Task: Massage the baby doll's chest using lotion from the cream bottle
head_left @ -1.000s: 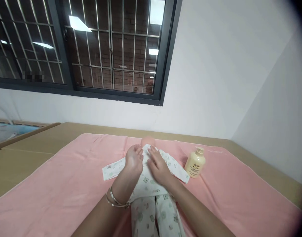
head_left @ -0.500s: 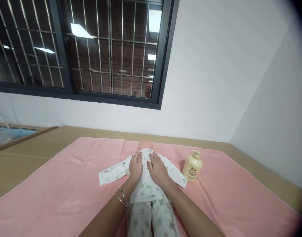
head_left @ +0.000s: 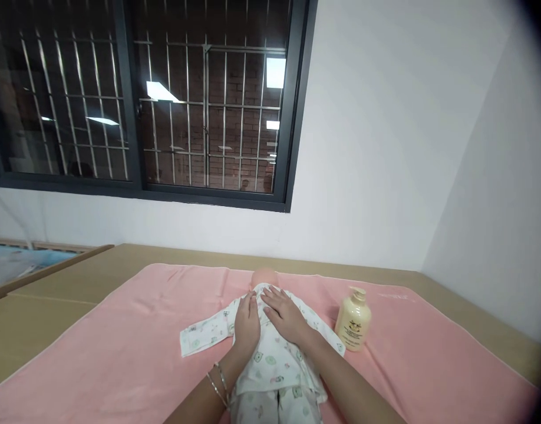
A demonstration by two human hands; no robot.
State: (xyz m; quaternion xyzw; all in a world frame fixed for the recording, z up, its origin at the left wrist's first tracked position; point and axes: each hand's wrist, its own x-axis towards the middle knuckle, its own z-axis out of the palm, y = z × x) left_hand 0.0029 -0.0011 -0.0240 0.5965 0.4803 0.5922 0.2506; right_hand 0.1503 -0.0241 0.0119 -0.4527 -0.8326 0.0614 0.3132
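A baby doll lies on the pink mat [head_left: 133, 353], its bare head [head_left: 264, 277] at the far end. It wears a white patterned top [head_left: 270, 359] and matching trousers [head_left: 255, 406], with the sleeves spread to both sides. My left hand [head_left: 247, 324] rests on the left side of the doll's chest, fingers extended and close together. My right hand [head_left: 289, 317] lies flat across the upper chest, its fingers angled towards the neckline. Neither hand grips anything. Beside the doll's right-hand sleeve stands a cream pump bottle [head_left: 353, 321].
The mat covers a tan tabletop [head_left: 71, 277] that meets a white wall [head_left: 363, 147] behind. A dark-framed window [head_left: 140, 118] with metal bars is above. At far left, blue material [head_left: 23, 259] lies behind a wooden edge.
The camera has tilted upward, so the scene sits lower. My right hand has turned, its fingers now slanting further left across the doll's chest. My left hand stays on the top.
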